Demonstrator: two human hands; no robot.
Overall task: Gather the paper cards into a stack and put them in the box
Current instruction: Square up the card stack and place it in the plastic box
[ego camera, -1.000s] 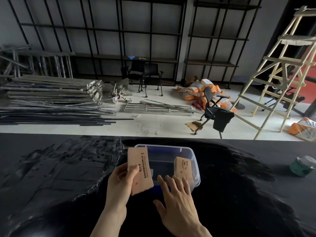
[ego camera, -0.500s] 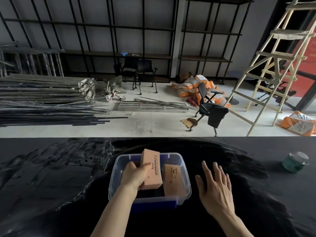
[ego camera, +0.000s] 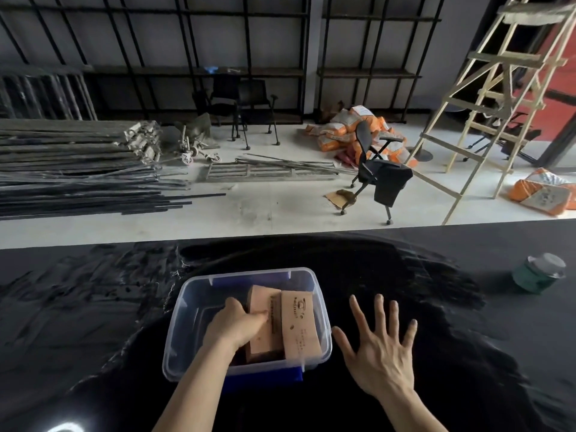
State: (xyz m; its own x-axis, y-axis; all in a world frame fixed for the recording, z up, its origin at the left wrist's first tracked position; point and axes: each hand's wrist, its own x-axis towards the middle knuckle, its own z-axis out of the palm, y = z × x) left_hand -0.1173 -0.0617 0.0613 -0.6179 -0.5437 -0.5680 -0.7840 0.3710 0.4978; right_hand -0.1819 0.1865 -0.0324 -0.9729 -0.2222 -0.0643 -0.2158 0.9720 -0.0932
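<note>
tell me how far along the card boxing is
Nearly done. One card stack already lies in the clear box. The left hand is inside, setting a second stack beside it. The right hand is spread empty. Left: let go, withdraw.

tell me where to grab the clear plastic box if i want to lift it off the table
Grip the clear plastic box by its rolled rim on the two long sides, coming in from the left and right at once. The rim flares outward there, giving fingers a lip. The left hand is inside, on the card stacks, so it must come out first. The right hand is already beside the right wall.
</note>
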